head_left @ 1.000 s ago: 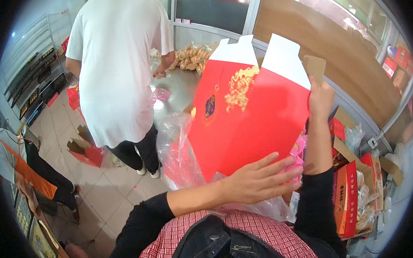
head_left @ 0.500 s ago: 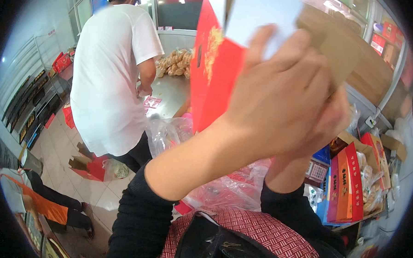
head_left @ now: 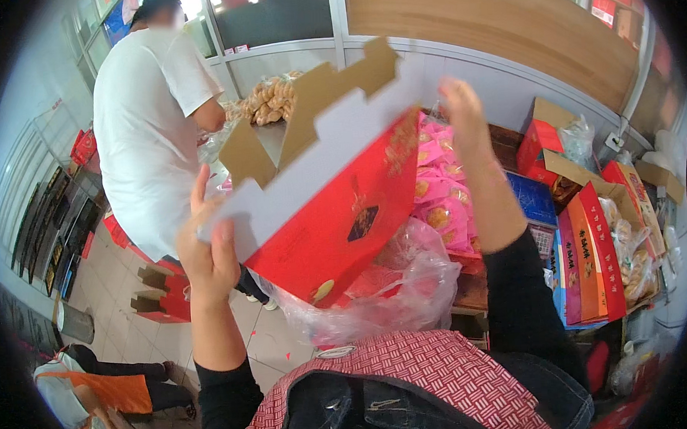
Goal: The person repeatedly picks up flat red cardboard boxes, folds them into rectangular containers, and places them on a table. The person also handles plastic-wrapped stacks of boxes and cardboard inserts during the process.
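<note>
A red cardboard box (head_left: 344,222), pale inside, is raised and tilted in front of me with its tan and white top flaps standing up. My left hand (head_left: 211,255) grips its left end, thumb on the near side of the white flap. Beside the upper right end is my right hand (head_left: 466,121); its fingertips are smeared by motion, so I cannot tell whether they touch the flap. Under the box lies clear plastic wrapping (head_left: 415,280) with red showing through. Pink packets of round baked goods (head_left: 443,202) sit to its right.
A person in a white shirt (head_left: 144,131) stands at the metal table, near bagged baked goods (head_left: 273,101). On the floor is another red box (head_left: 163,295). Colourful flat boxes (head_left: 591,257) and a calculator (head_left: 542,240) are at right. Another person wears an orange apron (head_left: 125,389).
The box has come down and turned so its long red side faces me. My hands, close together before, are now apart at opposite ends. The white-shirted person appears farther left.
</note>
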Tool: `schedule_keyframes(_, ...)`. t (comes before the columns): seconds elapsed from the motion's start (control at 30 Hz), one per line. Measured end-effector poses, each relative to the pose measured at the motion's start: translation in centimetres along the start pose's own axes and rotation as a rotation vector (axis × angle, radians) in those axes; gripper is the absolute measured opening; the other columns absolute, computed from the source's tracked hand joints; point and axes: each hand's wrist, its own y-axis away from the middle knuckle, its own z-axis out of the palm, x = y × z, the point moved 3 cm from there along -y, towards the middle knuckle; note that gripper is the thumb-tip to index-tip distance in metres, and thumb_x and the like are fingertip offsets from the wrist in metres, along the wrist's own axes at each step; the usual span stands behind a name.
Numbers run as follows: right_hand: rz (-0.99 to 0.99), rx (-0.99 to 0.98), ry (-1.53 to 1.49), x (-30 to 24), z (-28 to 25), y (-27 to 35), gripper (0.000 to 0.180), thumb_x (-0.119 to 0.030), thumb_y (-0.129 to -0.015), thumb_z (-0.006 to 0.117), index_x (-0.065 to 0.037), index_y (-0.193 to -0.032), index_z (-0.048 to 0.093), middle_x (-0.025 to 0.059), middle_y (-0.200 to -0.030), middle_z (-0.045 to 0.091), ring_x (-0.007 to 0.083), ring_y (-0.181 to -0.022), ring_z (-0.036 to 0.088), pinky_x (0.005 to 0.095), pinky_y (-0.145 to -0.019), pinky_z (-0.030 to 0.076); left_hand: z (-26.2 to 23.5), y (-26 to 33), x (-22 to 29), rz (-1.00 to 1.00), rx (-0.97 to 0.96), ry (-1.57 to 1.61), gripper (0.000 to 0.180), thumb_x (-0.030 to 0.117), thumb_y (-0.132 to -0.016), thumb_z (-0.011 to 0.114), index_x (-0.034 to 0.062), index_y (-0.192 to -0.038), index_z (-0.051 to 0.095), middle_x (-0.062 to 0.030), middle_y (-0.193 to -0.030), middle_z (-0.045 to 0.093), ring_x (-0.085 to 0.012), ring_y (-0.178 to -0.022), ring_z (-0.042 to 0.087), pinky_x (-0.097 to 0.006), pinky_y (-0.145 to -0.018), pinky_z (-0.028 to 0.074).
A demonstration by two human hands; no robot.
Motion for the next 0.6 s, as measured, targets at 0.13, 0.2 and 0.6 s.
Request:
schedule_keyframes(0.13,0.089,0.005,0.025,3.5,-5.1,-8.6,0.075,-0.041,-0.075,0.065,0.000,-0.129,0.032,0.0135,-0.122,0.046,0.0217,-0.112,0.044,0.0310,-0.092,0.034,1.1,0.4,2.1,0.105,-0.081,0.107,0.028,0.016,-0.089,0.042,-0.0020,-0.070,0.053,-0.0101,-0.069,0.061,-0.0202,-0.063,0.060,-0.061,-0.100,0.026)
schedule_keyframes(0.2,0.065,-0.188,0.064,4.4,-4.0,-8.8,0.091,-0.041,-0.073,0.065,0.002,-0.137,0.018,0.0188,-0.133,0.039,0.0243,-0.124,0.036,0.0292,-0.098,0.029,0.6,0.9,2.3,0.104,-0.103,0.128,0.032,0.019,-0.090,0.041,-0.0014,-0.068,0.052,-0.0105,-0.070,0.062,-0.0201,-0.064,0.060,-0.061,-0.100,0.026)
schedule_keyframes(0.6,0.080,-0.737,-0.260,-0.1,-0.2,0.1,0.061,-0.020,-0.075,0.050,-0.003,-0.132,0.038,0.0123,-0.130,0.045,0.0201,-0.118,0.044,0.0331,-0.098,0.037,4.2,-2.2,-4.2,-0.491,0.204,-0.437,0.039,0.020,-0.090,0.044,0.0018,-0.124,0.040,-0.0216,-0.097,0.057,-0.0390,-0.086,0.056,-0.042,-0.082,0.041)
